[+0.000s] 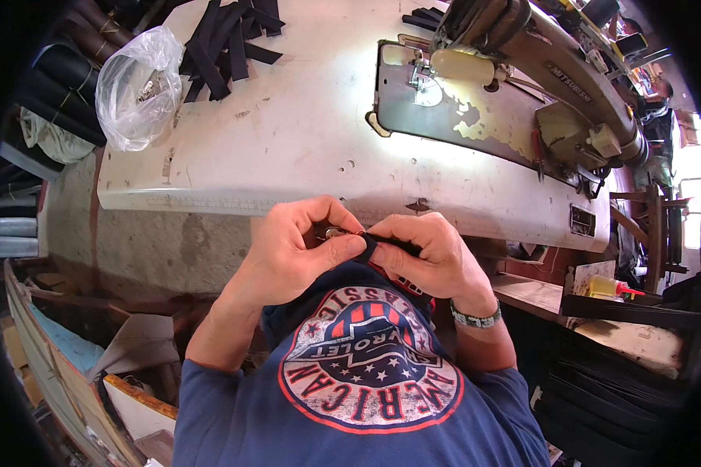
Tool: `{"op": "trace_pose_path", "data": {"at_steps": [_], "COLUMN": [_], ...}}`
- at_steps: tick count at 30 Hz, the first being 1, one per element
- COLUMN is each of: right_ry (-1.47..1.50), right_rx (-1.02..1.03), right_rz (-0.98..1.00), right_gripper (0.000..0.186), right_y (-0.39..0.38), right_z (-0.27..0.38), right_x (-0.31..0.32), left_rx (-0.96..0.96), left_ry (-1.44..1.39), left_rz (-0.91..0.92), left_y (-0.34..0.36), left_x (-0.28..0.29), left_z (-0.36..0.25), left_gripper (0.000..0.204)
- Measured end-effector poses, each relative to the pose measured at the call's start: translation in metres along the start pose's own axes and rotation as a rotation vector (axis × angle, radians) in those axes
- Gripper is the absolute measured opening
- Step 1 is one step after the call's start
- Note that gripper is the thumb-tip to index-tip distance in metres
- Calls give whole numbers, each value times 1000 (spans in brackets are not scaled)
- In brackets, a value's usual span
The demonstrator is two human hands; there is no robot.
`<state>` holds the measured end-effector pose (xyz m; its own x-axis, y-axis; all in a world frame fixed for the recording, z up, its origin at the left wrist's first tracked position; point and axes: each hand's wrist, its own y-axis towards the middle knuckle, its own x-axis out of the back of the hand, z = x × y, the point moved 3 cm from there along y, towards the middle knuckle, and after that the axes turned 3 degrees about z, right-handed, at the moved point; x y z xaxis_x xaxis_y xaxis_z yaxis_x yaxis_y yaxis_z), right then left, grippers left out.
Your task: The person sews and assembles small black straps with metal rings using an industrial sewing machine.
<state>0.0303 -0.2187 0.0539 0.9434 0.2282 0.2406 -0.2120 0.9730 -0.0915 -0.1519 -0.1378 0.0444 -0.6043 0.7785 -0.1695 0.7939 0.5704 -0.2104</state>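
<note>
Close in front of my chest, at the near edge of the table, both hands meet at the end of a black strap [370, 247]. My left hand [300, 253] is closed, thumb and forefinger pinching the strap's end. Tucked under its fingers is a small shiny metal piece [333, 232], mostly hidden, so its exact kind does not show. My right hand [436, 261] pinches the same strap between thumb and forefinger, right beside the left fingertips. A darker length of strap runs back inside the right palm.
Cut black strips [230, 50] lie piled at the table's far left, beside a clear plastic bag [138, 89] holding small metal pieces. A sewing machine [553, 78] stands at the far right of the white table [288, 132]. At right, a yellowish bottle [606, 287] has a red tip.
</note>
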Motion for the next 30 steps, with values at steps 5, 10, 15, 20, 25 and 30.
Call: {"op": "trace_pose_path", "data": {"at_steps": [5, 10, 15, 20, 25, 30], "right_ry": [-7, -52, -5, -80, -199, -194], "right_rx": [26, 68, 79, 108, 103, 49], "right_rz": [35, 11, 2, -79, -181, -254], "right_gripper": [19, 16, 15, 12, 11, 11], "right_y": [1, 3, 4, 5, 8, 8], "right_z": [6, 11, 6, 3, 4, 3], "right_x": [2, 2, 2, -1, -6, -10], "left_rx": [24, 34, 48, 24, -25, -178], "left_ry": [-54, -110, -213, -43, 259, 506], "left_rz": [1, 20, 101, -8, -153, -257], "left_y": [-2, -3, -2, -3, -2, -3], "left_x": [0, 5, 6, 1, -6, -9], "left_z": [-4, -3, -5, -2, -8, -10], "left_gripper": [16, 16, 17, 14, 11, 11]}}
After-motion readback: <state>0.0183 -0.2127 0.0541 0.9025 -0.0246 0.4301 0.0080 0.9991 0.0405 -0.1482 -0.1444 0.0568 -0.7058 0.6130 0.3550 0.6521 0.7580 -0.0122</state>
